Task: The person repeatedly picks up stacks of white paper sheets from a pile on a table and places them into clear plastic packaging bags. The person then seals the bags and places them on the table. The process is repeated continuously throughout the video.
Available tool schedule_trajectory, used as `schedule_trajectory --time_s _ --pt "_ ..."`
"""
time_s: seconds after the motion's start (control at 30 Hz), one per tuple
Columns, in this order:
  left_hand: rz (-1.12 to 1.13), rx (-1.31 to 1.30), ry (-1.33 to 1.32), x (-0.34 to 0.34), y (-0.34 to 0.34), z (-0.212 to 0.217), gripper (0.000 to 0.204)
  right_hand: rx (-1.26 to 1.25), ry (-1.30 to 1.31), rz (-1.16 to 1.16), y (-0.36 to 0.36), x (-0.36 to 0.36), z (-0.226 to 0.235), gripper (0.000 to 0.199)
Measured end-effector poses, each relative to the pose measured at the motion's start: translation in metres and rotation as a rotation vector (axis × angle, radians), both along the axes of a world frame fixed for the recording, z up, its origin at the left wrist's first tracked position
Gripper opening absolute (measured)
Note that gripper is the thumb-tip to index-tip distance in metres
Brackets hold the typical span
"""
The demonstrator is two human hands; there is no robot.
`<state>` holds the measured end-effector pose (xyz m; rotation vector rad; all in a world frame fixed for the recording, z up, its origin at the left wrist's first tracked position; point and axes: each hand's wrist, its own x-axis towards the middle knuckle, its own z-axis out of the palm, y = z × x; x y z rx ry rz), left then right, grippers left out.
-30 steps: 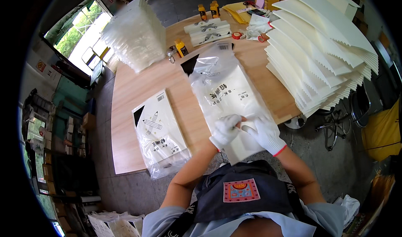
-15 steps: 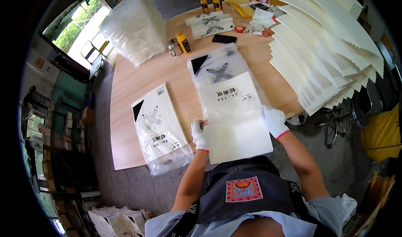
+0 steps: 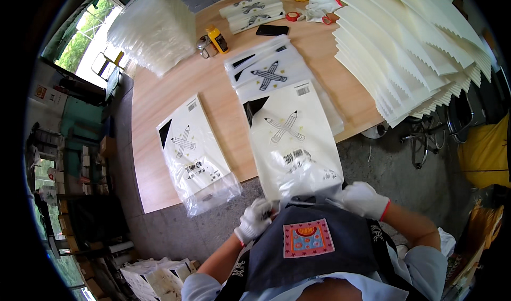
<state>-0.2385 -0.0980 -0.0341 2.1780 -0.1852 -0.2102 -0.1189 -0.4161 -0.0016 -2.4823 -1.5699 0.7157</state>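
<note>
A clear printed plastic bag [image 3: 285, 133] with crossed pencils and a black corner lies around a stack of cream paper, partly over the table's front edge. Its crumpled mouth end [image 3: 311, 181] reaches my apron. In a white glove, my left hand [image 3: 254, 219] is curled at that end's left corner. My right hand [image 3: 364, 199], also gloved, is closed at the right corner. Both seem to grip the bag's edge, though the fingertips are partly hidden. Behind it lies a pile of flat printed bags [image 3: 314, 88]. To the left rests another filled bag [image 3: 194, 146].
A tall stack of clear plastic bags [image 3: 154, 29] stands far left on the wooden table [image 3: 159, 101]. Fanned cream paper [image 3: 383, 61] rises at the right. A yellow bottle [image 3: 217, 39], a jar [image 3: 205, 46], a black phone [image 3: 272, 30] and rolled printed bags [image 3: 255, 14] sit farther back.
Both hands have moved toward my body, drawing the printed bag down over the paper stack that was half uncovered. The view has shifted slightly.
</note>
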Motion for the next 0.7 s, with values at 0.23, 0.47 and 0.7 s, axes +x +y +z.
schedule_trajectory --time_s 0.23,0.47,0.7 --pt "0.319 0.101 0.305 -0.002 0.012 -0.053 0.016 -0.349 -0.043 -0.356 -0.013 0.024 -0.024 0.031" --pt "0.889 -0.883 0.511 0.031 -0.003 -0.117 0.032 0.47 0.257 -0.887 -0.029 0.061 -0.124 0.032" --pt "0.689 -0.08 -0.267 0.04 0.012 0.007 0.003 0.634 1.479 -1.018 0.067 0.055 -0.142 0.031"
